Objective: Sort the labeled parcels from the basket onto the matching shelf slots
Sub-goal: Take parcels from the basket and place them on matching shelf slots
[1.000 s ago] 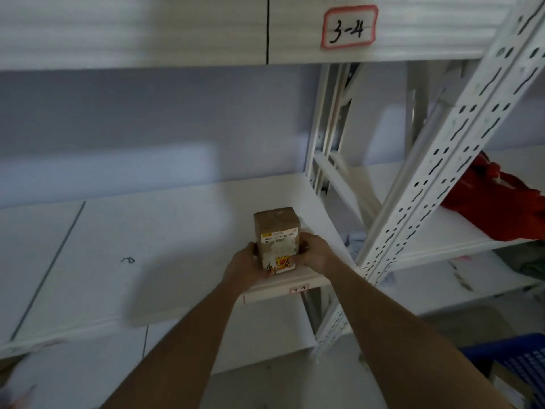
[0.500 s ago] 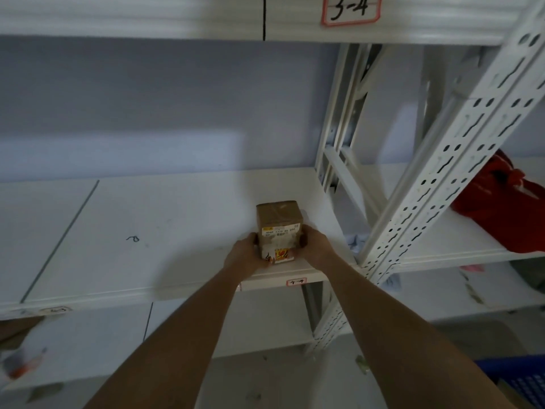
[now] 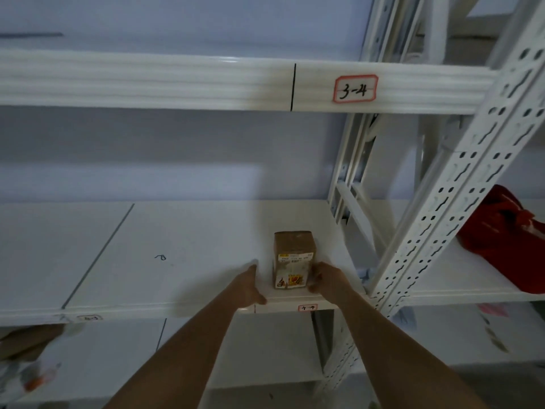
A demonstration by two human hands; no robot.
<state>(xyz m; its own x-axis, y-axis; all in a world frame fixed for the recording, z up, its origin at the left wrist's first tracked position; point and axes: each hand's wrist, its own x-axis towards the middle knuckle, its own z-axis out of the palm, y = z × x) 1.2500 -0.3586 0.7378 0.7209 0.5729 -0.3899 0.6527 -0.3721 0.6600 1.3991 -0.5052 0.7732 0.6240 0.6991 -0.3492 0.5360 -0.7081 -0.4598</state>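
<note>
A small brown parcel (image 3: 295, 255) with a white and yellow label stands upright on the white shelf (image 3: 177, 261), near its front edge. It is just above a red-framed slot tag (image 3: 307, 307) that reads about 4-4. My left hand (image 3: 249, 286) hovers a little to the parcel's left, fingers relaxed, with a strip of shelf showing between them. My right hand (image 3: 326, 280) lies against the parcel's right side, fingertips touching it. The basket is out of view.
The shelf above carries a tag 3-4 (image 3: 355, 88). A perforated white upright (image 3: 442, 219) rises just right of my right arm. A red bag (image 3: 507, 240) lies on the neighbouring shelf. Blurred packages (image 3: 26, 367) sit at lower left, under another slot tag (image 3: 88, 317).
The parcel was set down on the shelf and my left hand came off it, moving left. The view tilted upward, so the basket dropped out of sight.
</note>
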